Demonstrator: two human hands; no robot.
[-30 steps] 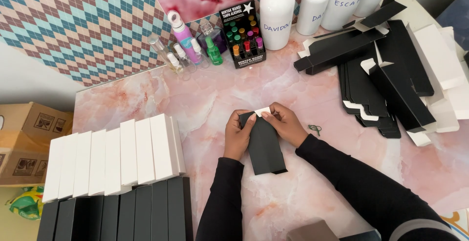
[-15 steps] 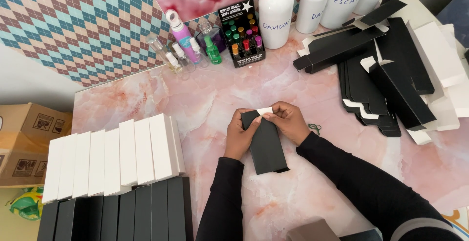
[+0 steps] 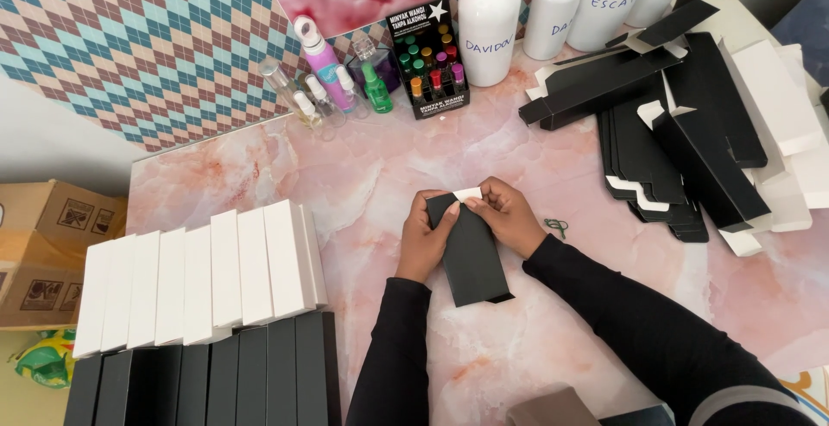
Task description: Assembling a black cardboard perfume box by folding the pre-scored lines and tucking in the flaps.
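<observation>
1. A slim black carton (image 3: 471, 249) lies mid-table on the pink marble top (image 3: 363, 176), steadied for folding.
2. The left hand (image 3: 423, 240) grips its side; the right hand (image 3: 509, 214) pinches the white end flap (image 3: 467, 194), perhaps tucking it.
3. Finished white boxes (image 3: 207, 284) and black boxes (image 3: 207, 378) line up left; flat blanks (image 3: 665, 158) are piled right.

The left hand (image 3: 423, 240) and right hand (image 3: 509, 219) cover the upper part of the black carton (image 3: 471, 253), so the state of its top flaps cannot be told. The bottom edge cuts off the row of black boxes (image 3: 207, 374) and a grey box (image 3: 553, 409). The white bottles (image 3: 553, 3) lose their tops at the upper edge. The small green thing (image 3: 557, 226) on the bench (image 3: 363, 176) is too small to tell.
</observation>
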